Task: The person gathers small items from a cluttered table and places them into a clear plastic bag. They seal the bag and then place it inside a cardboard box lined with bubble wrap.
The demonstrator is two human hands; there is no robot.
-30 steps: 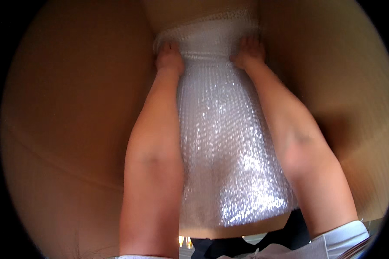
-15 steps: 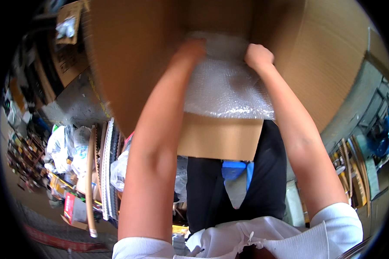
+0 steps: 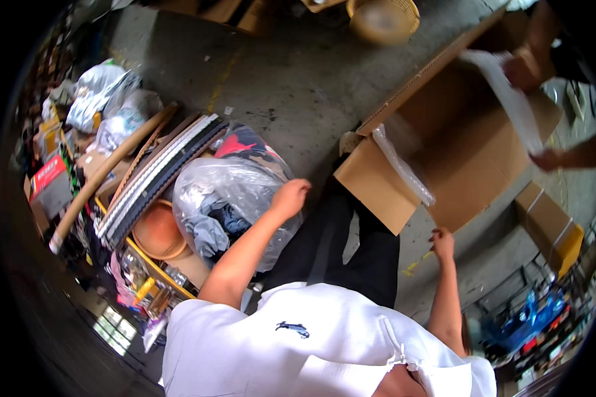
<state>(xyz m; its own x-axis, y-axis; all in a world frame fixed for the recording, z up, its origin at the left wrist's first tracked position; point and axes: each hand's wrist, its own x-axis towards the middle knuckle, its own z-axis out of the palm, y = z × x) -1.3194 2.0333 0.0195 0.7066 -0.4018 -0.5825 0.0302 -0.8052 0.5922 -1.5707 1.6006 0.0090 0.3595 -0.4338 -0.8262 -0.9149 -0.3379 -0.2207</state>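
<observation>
A large open cardboard box [image 3: 473, 155] stands ahead to the right, its near flap [image 3: 377, 182] folded outward. Bubble wrap [image 3: 404, 171] lines the edge by that flap. My left hand [image 3: 291, 198] is loosely closed with nothing visible in it, above a clear plastic bag [image 3: 245, 175] of clothes. Just below the box's near corner, my right hand [image 3: 444, 243] hangs with its fingers apart, holding nothing. Another person's hands, one upper [image 3: 523, 69] and one lower [image 3: 551, 159], hold a translucent wrap sheet [image 3: 506, 99] at the box's far right side.
Long edging strips [image 3: 155, 178] and a cardboard tube [image 3: 106, 172] lean at the left beside a round basket [image 3: 159, 230]. Filled plastic bags [image 3: 106, 96] lie behind them. Another basket [image 3: 384, 20] stands at the far side. A strapped carton [image 3: 546, 221] is on the right.
Both my hands have come out of the box and let go of the bubble wrap. My view has swung, putting the box at the right. Another person's hands now show there.
</observation>
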